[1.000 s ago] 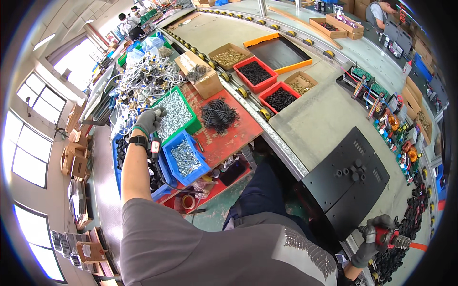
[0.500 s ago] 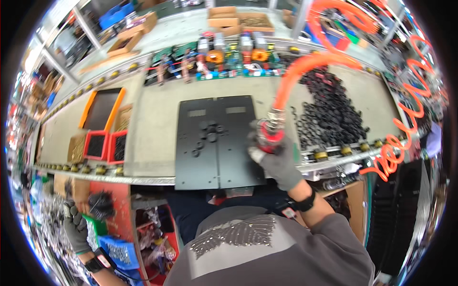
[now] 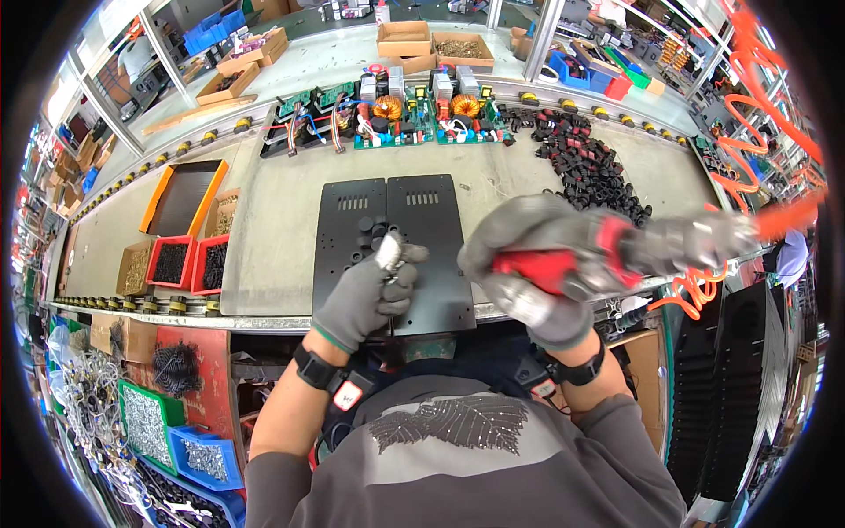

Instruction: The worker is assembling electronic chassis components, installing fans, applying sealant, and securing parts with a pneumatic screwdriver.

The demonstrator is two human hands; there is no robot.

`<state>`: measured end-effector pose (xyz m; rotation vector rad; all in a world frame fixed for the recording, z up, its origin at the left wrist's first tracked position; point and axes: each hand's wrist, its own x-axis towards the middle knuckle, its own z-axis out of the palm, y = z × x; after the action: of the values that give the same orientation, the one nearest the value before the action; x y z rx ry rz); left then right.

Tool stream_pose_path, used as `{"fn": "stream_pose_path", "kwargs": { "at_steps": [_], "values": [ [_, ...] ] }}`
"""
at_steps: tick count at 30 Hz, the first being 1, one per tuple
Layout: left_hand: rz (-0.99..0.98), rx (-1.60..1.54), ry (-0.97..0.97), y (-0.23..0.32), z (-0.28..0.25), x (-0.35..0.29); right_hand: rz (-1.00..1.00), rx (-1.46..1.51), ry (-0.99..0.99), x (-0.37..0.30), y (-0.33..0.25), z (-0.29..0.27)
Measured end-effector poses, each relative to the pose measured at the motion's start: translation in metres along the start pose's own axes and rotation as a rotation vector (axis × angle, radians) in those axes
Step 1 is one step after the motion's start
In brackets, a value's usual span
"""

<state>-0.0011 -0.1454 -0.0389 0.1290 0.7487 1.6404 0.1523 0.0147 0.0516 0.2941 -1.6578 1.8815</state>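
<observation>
Two black metal panels (image 3: 429, 255) with slots and small holes lie side by side at the belt's near edge. Small round black parts (image 3: 371, 231) sit in a cluster on the left panel. Over them is my left hand (image 3: 359, 299), in a grey glove, fingers curled in and thumb pressed against them; what they pinch, if anything, is too small to make out. To the right of the panels my gloved right hand (image 3: 528, 255) grips a red and grey air screwdriver (image 3: 607, 255). The tool lies tilted sideways, blurred, its orange hose (image 3: 788, 216) running off right.
Black parts (image 3: 594, 172) are heaped at the right. Circuit boards (image 3: 396, 132) with copper coils line the far side. Red bins (image 3: 172, 262) and an orange-edged tray (image 3: 187, 198) stand left. Bins of screws (image 3: 148, 422) are at lower left; stacked black panels (image 3: 717, 378) at lower right.
My left hand has come from the bins at lower left up over the panels. My right hand has tipped the screwdriver from upright onto its side, swinging the hose to the right.
</observation>
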Motion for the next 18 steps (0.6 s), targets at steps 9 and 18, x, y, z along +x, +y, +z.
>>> {"fn": "stream_pose_path", "kwargs": {
  "at_steps": [9, 18],
  "values": [
    [0.082, -0.039, -0.117, -0.027, 0.008, -0.002, -0.156, 0.093, -0.038, 0.009, -0.007, 0.013],
    [0.153, -0.046, -0.017, -0.034, 0.008, -0.010, -0.059, 0.156, 0.018, 0.009, -0.001, 0.026]
  ]
}}
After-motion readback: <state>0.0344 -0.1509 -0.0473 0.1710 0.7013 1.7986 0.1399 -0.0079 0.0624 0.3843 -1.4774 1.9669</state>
